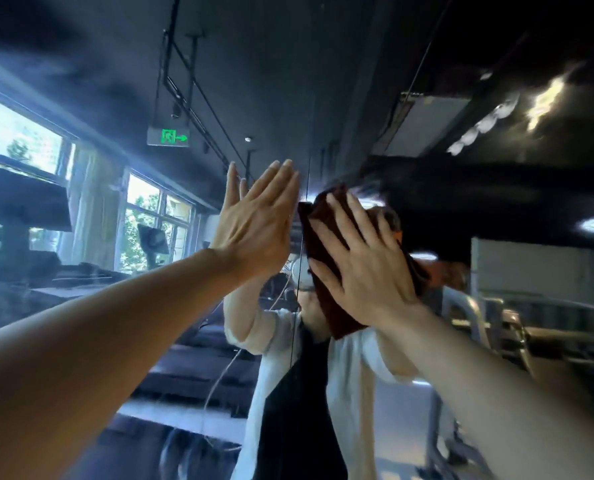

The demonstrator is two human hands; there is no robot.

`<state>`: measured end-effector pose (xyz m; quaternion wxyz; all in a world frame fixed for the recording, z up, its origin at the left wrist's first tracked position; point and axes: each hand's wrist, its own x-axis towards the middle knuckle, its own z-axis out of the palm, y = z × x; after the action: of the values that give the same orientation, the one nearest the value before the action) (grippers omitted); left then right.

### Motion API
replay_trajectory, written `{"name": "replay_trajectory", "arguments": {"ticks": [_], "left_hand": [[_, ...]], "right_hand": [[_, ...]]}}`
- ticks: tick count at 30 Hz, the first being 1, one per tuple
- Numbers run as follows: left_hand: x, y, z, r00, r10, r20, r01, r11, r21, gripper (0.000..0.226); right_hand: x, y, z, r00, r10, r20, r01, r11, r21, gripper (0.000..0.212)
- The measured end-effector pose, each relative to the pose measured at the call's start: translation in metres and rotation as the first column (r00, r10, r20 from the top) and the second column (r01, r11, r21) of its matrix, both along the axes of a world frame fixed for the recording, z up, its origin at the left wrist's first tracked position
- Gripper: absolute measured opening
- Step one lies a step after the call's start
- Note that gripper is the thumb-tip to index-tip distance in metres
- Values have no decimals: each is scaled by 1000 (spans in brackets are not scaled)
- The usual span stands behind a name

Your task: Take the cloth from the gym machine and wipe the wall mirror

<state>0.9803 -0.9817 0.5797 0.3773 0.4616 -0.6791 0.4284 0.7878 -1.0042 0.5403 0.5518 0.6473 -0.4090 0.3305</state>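
Brown cloth (326, 271), long axis near-vertical, under flat right hand (361, 265).

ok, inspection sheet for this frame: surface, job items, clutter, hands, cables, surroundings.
Surface: wall mirror, vertical panel seam near centre; reflects the person and the room.
Job's things: dark brown cloth, folded, pressed flat against the mirror.
Clutter: nothing seen.
Hands: right hand spread flat on the cloth, no curled grip; left hand open, flat against the glass left of the seam.
Cables: thin white cable, seen in the reflection on the person's front.
Surroundings: reflected windows, green exit sign, ceiling lights, gym machine frames at right.
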Motion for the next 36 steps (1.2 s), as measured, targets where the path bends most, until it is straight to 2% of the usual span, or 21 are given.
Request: {"name": "replay_trajectory", "arguments": {"ticks": [1,4,7,9,12,14,16,19,22,26,32,36], "left_hand": [[-1,-1,3,1000,24,16,-24,1000,0,76],[0,-6,8,999,22,36,-19,997,-79,78],[5,-12,13,995,-23,92,41,979,-198,65],[9,-13,15,992,-46,122,73,972,-222,60],[13,-14,15,988,-51,146,86,965,-246,58],[14,-18,15,988,-37,153,76,965,-253,56],[15,-22,16,987,-19,159,61,962,-264,55],[14,-23,18,985,-18,170,67,956,-285,53],[14,-22,19,982,-30,184,88,945,-315,51],[17,-28,21,975,-96,201,156,938,-310,49],[39,-41,25,916,-356,185,398,865,-306,48],[79,-50,26,937,-338,91,346,853,-392,46]], "right_hand": [[-17,1,9,999,-21,44,21,1000,-7,64],[-44,7,53,946,-60,319,78,996,-43,70],[-16,4,85,911,-53,408,75,996,-38,73],[10,2,88,935,-12,354,33,998,-53,72],[17,-4,70,996,8,87,-5,999,-34,69],[-7,-3,62,999,2,-52,-4,999,-33,66],[-42,-1,62,1000,-25,-17,24,998,-54,65],[-82,8,69,969,-95,229,106,994,-35,68],[-86,13,84,934,-97,343,101,995,6,73],[-54,10,112,931,-67,360,78,997,-15,76],[27,3,144,959,-32,282,41,999,-24,66],[77,-6,160,971,-23,237,37,998,-54,65]]}}
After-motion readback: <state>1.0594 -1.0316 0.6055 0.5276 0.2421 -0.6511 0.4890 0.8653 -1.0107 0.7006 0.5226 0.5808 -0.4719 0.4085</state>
